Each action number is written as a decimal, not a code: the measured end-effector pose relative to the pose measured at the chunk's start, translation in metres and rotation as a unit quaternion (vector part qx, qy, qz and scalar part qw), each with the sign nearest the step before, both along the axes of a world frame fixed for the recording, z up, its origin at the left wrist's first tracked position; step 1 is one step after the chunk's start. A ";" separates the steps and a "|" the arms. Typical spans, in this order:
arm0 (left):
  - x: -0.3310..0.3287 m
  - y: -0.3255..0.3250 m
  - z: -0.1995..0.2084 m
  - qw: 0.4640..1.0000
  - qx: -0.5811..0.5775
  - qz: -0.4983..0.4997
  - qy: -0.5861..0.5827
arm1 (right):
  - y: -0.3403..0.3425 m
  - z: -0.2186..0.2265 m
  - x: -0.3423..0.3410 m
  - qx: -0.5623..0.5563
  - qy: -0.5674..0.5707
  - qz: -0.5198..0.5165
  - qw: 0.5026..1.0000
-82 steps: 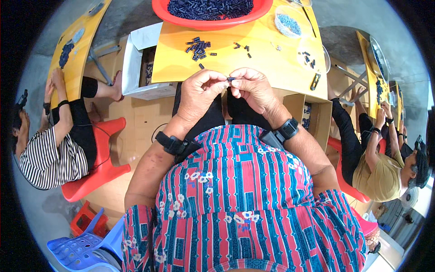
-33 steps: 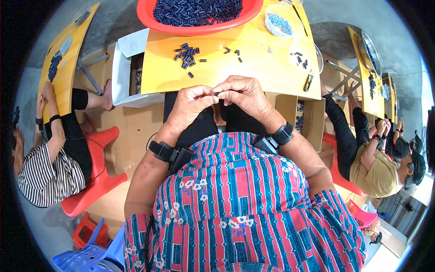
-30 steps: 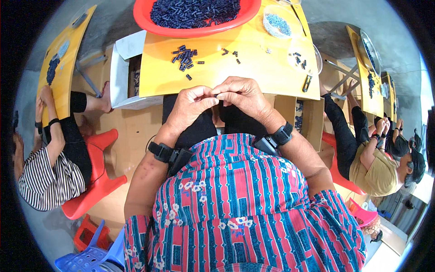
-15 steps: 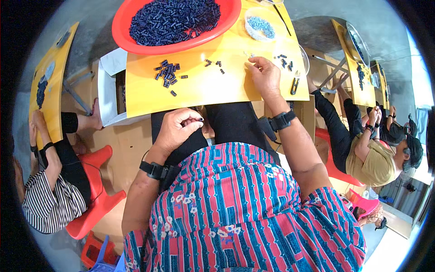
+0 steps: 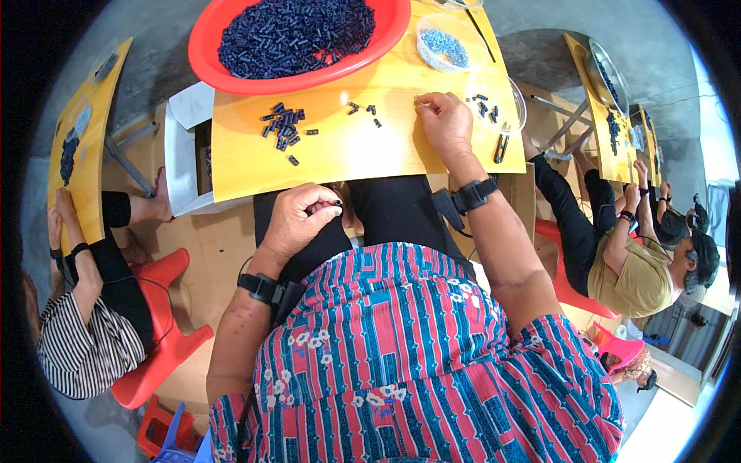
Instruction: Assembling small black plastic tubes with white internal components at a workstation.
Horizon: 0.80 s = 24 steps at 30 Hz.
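My left hand is above my lap, just off the table's near edge. Its thumb and forefinger pinch a small black plastic piece, mostly covered by the fingers. Over the yellow tabletop, my right hand has its fingertips pressed together low at the surface; what they hold, if anything, is too small to make out. A pile of short black pieces lies on the left of the table. A few more black pieces are scattered in the middle.
A red basin full of black pieces stands at the back. Beside it is a clear tub of small blue parts. A clear lid, several black pieces and black snips are at the right. Other people sit at both sides.
My right hand's fingers have closed together at the tabletop, where small clear bits lay. My left hand stays nearly still with its black piece.
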<state>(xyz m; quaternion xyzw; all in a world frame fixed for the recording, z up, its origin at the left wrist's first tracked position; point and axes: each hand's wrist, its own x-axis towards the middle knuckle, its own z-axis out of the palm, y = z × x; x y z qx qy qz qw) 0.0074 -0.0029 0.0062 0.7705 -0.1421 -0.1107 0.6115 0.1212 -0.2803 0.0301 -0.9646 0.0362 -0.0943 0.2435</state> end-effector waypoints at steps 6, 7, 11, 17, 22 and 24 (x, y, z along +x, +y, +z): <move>0.000 0.000 -0.001 1.000 -0.004 0.011 -0.020 | -0.001 0.005 -0.007 0.064 -0.011 -0.028 0.998; 0.000 0.000 -0.001 1.000 -0.008 0.014 -0.011 | 0.000 0.006 -0.007 0.062 -0.014 -0.021 0.998; 0.000 0.000 -0.002 1.000 -0.009 0.016 -0.002 | 0.007 0.018 -0.007 0.044 -0.014 0.007 0.999; 0.001 0.001 -0.003 1.000 -0.002 0.013 -0.013 | -0.004 0.001 0.005 0.017 -0.021 0.009 1.000; 0.001 0.001 -0.003 1.000 -0.006 0.015 -0.011 | 0.001 0.005 0.003 -0.002 0.006 0.009 1.000; 0.001 0.001 -0.003 1.000 -0.006 0.016 -0.009 | 0.000 0.004 0.004 -0.015 0.009 0.017 1.000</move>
